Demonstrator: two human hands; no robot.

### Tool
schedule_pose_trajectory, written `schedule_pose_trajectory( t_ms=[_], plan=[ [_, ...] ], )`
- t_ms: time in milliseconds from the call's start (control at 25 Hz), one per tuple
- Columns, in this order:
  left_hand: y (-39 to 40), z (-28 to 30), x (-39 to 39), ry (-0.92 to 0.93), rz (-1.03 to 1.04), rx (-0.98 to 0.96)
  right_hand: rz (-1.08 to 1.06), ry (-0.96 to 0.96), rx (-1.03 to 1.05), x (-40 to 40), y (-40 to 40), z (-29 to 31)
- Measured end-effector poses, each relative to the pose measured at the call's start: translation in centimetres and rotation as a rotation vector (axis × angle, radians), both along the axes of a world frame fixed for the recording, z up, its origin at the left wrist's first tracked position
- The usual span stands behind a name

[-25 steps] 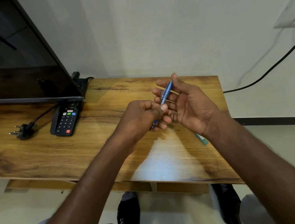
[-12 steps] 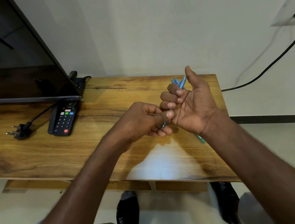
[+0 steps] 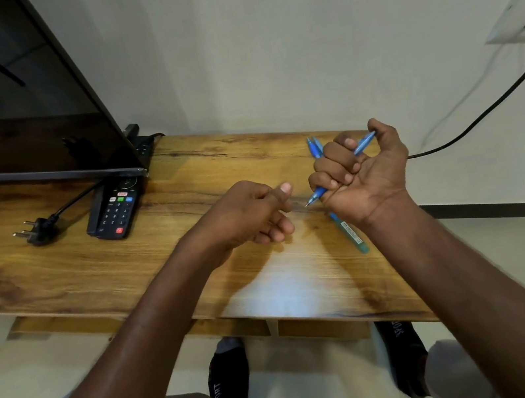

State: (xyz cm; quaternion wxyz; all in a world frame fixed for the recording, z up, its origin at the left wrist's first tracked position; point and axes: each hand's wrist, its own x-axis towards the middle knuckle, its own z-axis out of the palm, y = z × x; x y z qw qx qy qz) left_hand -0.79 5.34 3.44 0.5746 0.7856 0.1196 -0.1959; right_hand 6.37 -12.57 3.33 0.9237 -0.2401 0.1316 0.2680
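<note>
My right hand point(image 3: 362, 171) is raised over the right end of the wooden table point(image 3: 192, 245), fingers curled round a blue pen point(image 3: 317, 193) whose tip points down-left out of the fist. My left hand point(image 3: 253, 212) hovers just left of it, fingers curled, thumb up; I see nothing in it. A small gap separates the two hands. Two more blue pens point(image 3: 315, 146) lie on the table behind my right hand. A teal pen point(image 3: 352, 236) lies on the table below my right wrist.
A dark screen point(image 3: 12, 101) stands at the table's back left. A black remote point(image 3: 115, 209) and a loose plug point(image 3: 35, 231) lie in front of it. A black cable point(image 3: 483, 113) runs down the wall at right. My feet in dark socks show under the table's front edge.
My hands have drawn apart: the left hand let go of the pen and moved left. The right hand closed into a fist around the pen and turned it tip-down.
</note>
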Motion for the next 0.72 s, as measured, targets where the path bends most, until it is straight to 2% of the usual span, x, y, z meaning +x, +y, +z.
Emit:
schedule_pose_trajectory(
  t_ms=[240, 480, 720],
  plan=[
    [-1.2, 0.5, 0.2, 0.041, 0.068, -0.123, 0.035, -0.077, -0.101, -0.6, 0.8, 0.3],
    [-1.3, 0.6, 0.1, 0.037, 0.081, -0.102, 0.137, -0.091, -0.18, -0.8, 1.2, 0.8],
    [-1.5, 0.6, 0.1, 0.046, 0.065, -0.089, 0.154, -0.066, -0.13, -1.1, 1.4, 1.2]
  ],
)
